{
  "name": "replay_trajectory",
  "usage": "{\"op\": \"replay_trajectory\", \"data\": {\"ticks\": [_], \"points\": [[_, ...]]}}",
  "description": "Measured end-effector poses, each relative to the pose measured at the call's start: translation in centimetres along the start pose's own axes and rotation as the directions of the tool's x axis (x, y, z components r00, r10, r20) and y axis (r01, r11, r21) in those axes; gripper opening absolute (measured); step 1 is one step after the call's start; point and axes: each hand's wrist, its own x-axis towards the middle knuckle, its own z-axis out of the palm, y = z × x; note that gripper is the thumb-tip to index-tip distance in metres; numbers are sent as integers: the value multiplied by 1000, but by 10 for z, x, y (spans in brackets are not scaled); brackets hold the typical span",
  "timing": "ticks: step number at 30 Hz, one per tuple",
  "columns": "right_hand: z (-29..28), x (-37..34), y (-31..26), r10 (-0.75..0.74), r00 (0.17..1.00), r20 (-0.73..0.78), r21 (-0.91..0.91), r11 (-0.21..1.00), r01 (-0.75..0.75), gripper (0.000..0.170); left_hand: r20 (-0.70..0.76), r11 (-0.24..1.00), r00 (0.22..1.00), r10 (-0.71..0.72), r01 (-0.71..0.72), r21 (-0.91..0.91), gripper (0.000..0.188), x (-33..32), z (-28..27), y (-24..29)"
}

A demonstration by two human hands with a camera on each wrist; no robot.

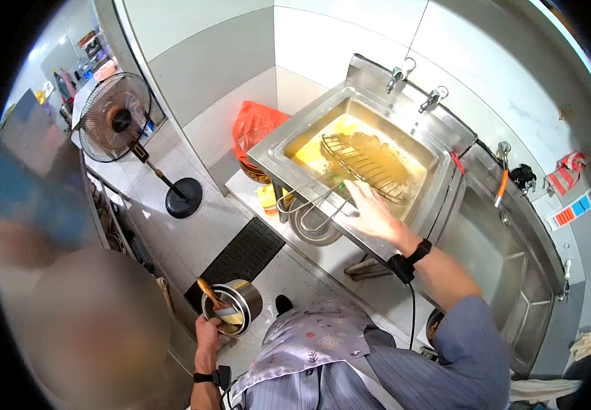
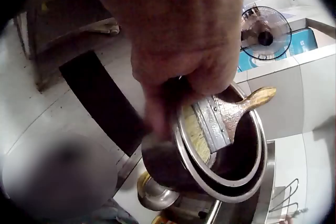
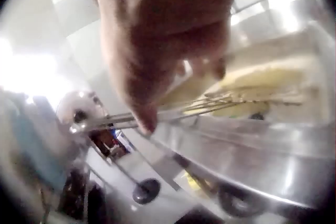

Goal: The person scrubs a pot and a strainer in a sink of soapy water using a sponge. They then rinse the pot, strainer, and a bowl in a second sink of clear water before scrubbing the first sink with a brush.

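Note:
My left hand (image 1: pixel 208 331) grips the rim of two nested steel pots (image 1: pixel 247 294), low at my left side. A wide flat brush (image 2: pixel 220 121) with a wooden handle and pale bristles stands tilted inside them. My right hand (image 1: pixel 372 212) is over the front rim of a steel sink (image 1: pixel 439 205), holding a wire rack (image 1: pixel 364 160) near its looped handles. In the right wrist view the thumb crosses the rack's wires (image 3: pixel 194 109). Its barred end reaches into cloudy yellow liquid (image 1: pixel 309 154) in the basin; the handles stick out over the front edge.
A second sink (image 1: pixel 480 239) adjoins on the right, with taps (image 1: pixel 432 99) along the wall. Beneath the first sink are a round metal pan (image 1: pixel 312 225) and a red plastic bag (image 1: pixel 254 126). A standing fan (image 1: pixel 119 119) and black floor mat (image 1: pixel 237 263) lie to the left.

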Motion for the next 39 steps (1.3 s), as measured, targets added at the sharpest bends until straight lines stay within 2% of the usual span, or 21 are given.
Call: {"op": "replay_trajectory", "data": {"ticks": [1,2,4,5,7,9,10,11,14,17,18,20,23,25,27,29,31,32,33,37,39], "points": [[6,1,-13,-78,996,-43,-134,988,71,107,9,1000,1000,-5,5,9,32,7,-4,7],[11,6,-25,-67,997,-45,-130,990,60,107,16,1000,1000,-7,7,-25,33,15,-7,15],[22,19,-49,-184,983,-5,-185,966,180,127,21,997,1000,14,-13,-74,35,29,-11,24],[34,29,-54,-219,976,-4,-169,962,215,129,29,998,999,16,-14,-68,35,37,-12,27],[45,55,-52,-372,927,-49,-197,913,356,116,30,997,999,39,-37,-73,34,46,-16,27],[55,91,-40,-328,945,7,-56,943,328,89,45,997,999,25,-22,-69,34,49,-20,27],[62,100,-37,-399,902,-162,-13,915,403,62,58,998,998,12,-8,-61,33,49,-21,26],[67,106,-31,-403,901,-159,-12,913,407,62,53,998,999,10,-7,-63,33,48,-20,22],[74,126,-27,-429,841,-330,-44,897,440,38,-3,985,999,48,-48,-167,32,43,-13,20],[65,136,-32,-446,785,-430,-50,880,472,25,-65,979,998,9,-22,-200,34,33,-5,26],[58,144,-28,-480,749,-458,-84,861,501,16,-58,988,998,22,-30,-150,35,33,-9,23],[21,147,-28,-467,730,-499,-18,848,530,14,-52,995,998,30,-35,-94,35,27,-5,27],[-32,159,-2,-342,666,-663,186,787,588,7,-125,995,991,-52,41,-86,33,14,18,42],[-62,163,21,62,746,-663,560,703,439,9,-156,968,987,28,-66,-242,28,23,27,27],[-92,177,60,252,633,-732,618,636,461,26,-153,975,988,16,-49,-216,33,35,24,14],[-144,163,64,429,534,-728,680,549,486,38,-149,983,989,4,-32,-183,37,35,26,9],[-181,152,81,541,370,-756,641,497,585,45,-112,970,993,49,-74,-234,36,32,40,19],[-197,141,85,579,344,-739,652,488,580,45,-126,984,992,-15,-8,-179,24,19,51,39],[-211,130,87,616,318,-721,663,478,577,45,-125,984,992,-16,-7,-181,24,23,52,36],[-248,97,115,661,347,-666,617,226,754,37,-138,993,990,-9,-7,-117,22,29,56,32],[-266,90,139,685,336,-646,638,244,730,38,-134,993,991,-3,-13,-115,21,28,59,35]]}}
